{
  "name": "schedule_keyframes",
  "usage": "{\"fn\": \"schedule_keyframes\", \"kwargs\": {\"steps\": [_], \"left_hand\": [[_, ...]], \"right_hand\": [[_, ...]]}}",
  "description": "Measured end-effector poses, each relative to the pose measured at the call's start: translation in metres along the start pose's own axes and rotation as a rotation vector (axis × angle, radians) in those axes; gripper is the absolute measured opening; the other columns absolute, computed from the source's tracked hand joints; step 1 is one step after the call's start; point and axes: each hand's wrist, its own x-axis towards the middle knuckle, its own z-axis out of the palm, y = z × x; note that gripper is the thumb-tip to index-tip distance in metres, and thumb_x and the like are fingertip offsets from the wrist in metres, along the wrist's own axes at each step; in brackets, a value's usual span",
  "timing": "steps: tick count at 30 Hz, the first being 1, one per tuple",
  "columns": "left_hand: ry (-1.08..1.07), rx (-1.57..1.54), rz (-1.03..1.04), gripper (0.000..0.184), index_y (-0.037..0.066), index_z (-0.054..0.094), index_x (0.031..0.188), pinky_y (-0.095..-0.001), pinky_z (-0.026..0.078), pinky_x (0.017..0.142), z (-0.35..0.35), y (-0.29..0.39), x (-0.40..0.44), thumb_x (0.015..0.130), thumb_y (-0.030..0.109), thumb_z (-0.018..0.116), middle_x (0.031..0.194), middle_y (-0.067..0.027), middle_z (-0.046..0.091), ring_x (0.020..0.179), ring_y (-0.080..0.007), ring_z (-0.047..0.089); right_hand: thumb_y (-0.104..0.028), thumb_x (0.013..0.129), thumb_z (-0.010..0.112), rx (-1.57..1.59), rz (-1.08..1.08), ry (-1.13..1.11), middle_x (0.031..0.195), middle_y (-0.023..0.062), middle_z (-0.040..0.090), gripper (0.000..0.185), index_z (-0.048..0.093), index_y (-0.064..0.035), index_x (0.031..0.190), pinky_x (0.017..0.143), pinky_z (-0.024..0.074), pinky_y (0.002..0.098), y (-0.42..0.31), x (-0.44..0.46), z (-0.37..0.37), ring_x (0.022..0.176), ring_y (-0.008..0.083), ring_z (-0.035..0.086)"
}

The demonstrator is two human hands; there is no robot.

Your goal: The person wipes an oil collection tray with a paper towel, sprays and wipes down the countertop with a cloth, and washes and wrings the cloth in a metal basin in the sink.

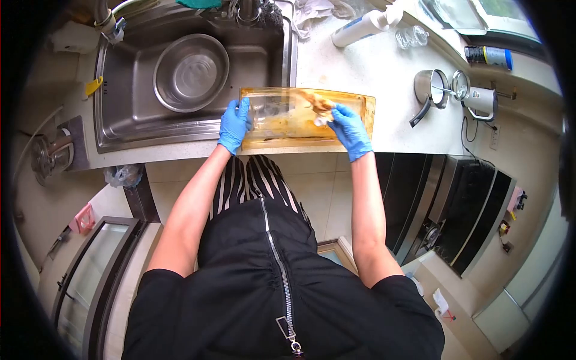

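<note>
A long rectangular panel or tray (282,123), smeared with yellow-brown grime, lies at the counter's front edge, its left end beside the sink. My left hand (234,125), in a blue glove, is closed on its left end, thumb on the upper side. Over its right part, my right hand (349,129), also gloved in blue, pinches a crumpled, brown-stained wipe (318,105) with a white part hanging below. The left portion of the surface looks paler than the right.
Left of the panel is a steel sink (255,60) with a round metal basin (191,72). A white bottle (363,28), a glass jar (412,37), a small pot (430,89) and a kettle (482,103) stand behind and to the right. A yellow scraper (93,86) rests on the sink's left rim.
</note>
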Motion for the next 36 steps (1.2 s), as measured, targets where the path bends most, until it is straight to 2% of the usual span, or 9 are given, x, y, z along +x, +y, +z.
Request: {"fn": "schedule_keyframes", "kwargs": {"steps": [5, 8, 11, 15, 18, 22, 26, 31, 36], "left_hand": [[0.015, 0.005, 0.008, 0.039, 0.005, 0.047, 0.088, -0.0241, 0.036, 0.039, -0.004, -0.009, 0.006, 0.085, 0.043, 0.051, 0.052, -0.0030, 0.049, 0.042, -0.0081, 0.046], [-0.004, -0.002, 0.004, 0.039, 0.005, 0.048, 0.087, -0.0241, 0.037, 0.039, -0.003, -0.010, 0.005, 0.085, 0.044, 0.051, 0.052, -0.0030, 0.049, 0.042, -0.0083, 0.046], [0.004, -0.002, 0.003, 0.039, 0.005, 0.048, 0.086, -0.0243, 0.038, 0.040, -0.001, -0.006, 0.003, 0.085, 0.044, 0.051, 0.052, -0.0032, 0.049, 0.042, -0.0090, 0.047], [0.022, 0.038, 0.009, 0.040, 0.005, 0.048, 0.083, -0.0246, 0.040, 0.041, -0.003, -0.007, 0.004, 0.085, 0.045, 0.050, 0.053, -0.0035, 0.050, 0.042, -0.0096, 0.048], [0.017, 0.043, 0.015, 0.040, 0.005, 0.048, 0.083, -0.0246, 0.040, 0.041, -0.002, -0.006, 0.004, 0.085, 0.045, 0.050, 0.053, -0.0035, 0.050, 0.043, -0.0096, 0.048], [0.028, 0.065, 0.027, 0.039, 0.006, 0.048, 0.082, -0.0243, 0.040, 0.041, -0.002, -0.005, 0.002, 0.085, 0.044, 0.050, 0.053, -0.0035, 0.050, 0.043, -0.0094, 0.048], [0.010, 0.009, 0.010, 0.038, 0.006, 0.048, 0.082, -0.0239, 0.039, 0.041, -0.002, -0.005, 0.002, 0.085, 0.044, 0.050, 0.053, -0.0032, 0.050, 0.043, -0.0090, 0.048], [0.010, 0.022, 0.010, 0.039, 0.006, 0.048, 0.083, -0.0237, 0.039, 0.041, -0.002, -0.005, 0.002, 0.085, 0.044, 0.050, 0.054, -0.0027, 0.050, 0.043, -0.0087, 0.047], [0.015, 0.029, 0.010, 0.040, 0.005, 0.049, 0.084, -0.0238, 0.039, 0.041, -0.002, -0.004, 0.002, 0.085, 0.045, 0.050, 0.053, -0.0032, 0.050, 0.043, -0.0091, 0.048]], "right_hand": [[-0.007, 0.080, 0.059, -0.385, 0.055, 0.240, 0.078, 0.0029, 0.061, 0.017, 0.061, 0.0002, 0.096, 0.058, 0.0480, 0.0197, 0.005, 0.010, -0.050, 0.074, 0.0099, 0.058], [-0.008, 0.077, 0.061, -0.438, -0.160, 0.391, 0.074, 0.0056, 0.062, 0.018, 0.063, -0.0016, 0.093, 0.059, 0.0477, 0.0238, 0.022, 0.013, -0.057, 0.073, 0.0143, 0.059], [-0.002, 0.070, 0.059, -1.298, -0.628, 0.624, 0.072, 0.0140, 0.059, 0.023, 0.064, -0.0050, 0.092, 0.070, 0.0456, 0.0350, 0.024, 0.003, -0.026, 0.072, 0.0274, 0.057], [0.000, 0.074, 0.054, -1.439, -0.985, 0.660, 0.076, 0.0143, 0.060, 0.023, 0.060, -0.0028, 0.096, 0.070, 0.0461, 0.0357, 0.039, -0.005, 0.011, 0.074, 0.0283, 0.057], [-0.002, 0.079, 0.052, -1.059, -0.879, 0.517, 0.081, 0.0160, 0.061, 0.018, 0.058, -0.0030, 0.096, 0.065, 0.0475, 0.0326, 0.065, -0.012, 0.030, 0.072, 0.0304, 0.059], [-0.008, 0.081, 0.058, -0.691, -0.464, 0.517, 0.080, 0.0104, 0.061, 0.010, 0.059, -0.0030, 0.089, 0.057, 0.0472, 0.0287, 0.050, -0.021, 0.033, 0.061, 0.0183, 0.059], [-0.005, 0.073, 0.065, -1.051, -0.714, 0.562, 0.072, 0.0068, 0.058, 0.014, 0.061, -0.0045, 0.086, 0.061, 0.0453, 0.0275, 0.028, -0.024, 0.013, 0.067, 0.0134, 0.056], [-0.002, 0.068, 0.063, -1.360, -0.770, 0.250, 0.085, 0.0092, 0.059, 0.021, 0.062, -0.0076, 0.088, 0.067, 0.0468, 0.0328, 0.027, -0.030, -0.001, 0.074, 0.0251, 0.058], [-0.002, 0.074, 0.057, -1.402, -0.851, 0.239, 0.089, 0.0105, 0.059, 0.024, 0.062, -0.0081, 0.096, 0.072, 0.0478, 0.0325, 0.045, -0.007, 0.002, 0.081, 0.0265, 0.058]]}}
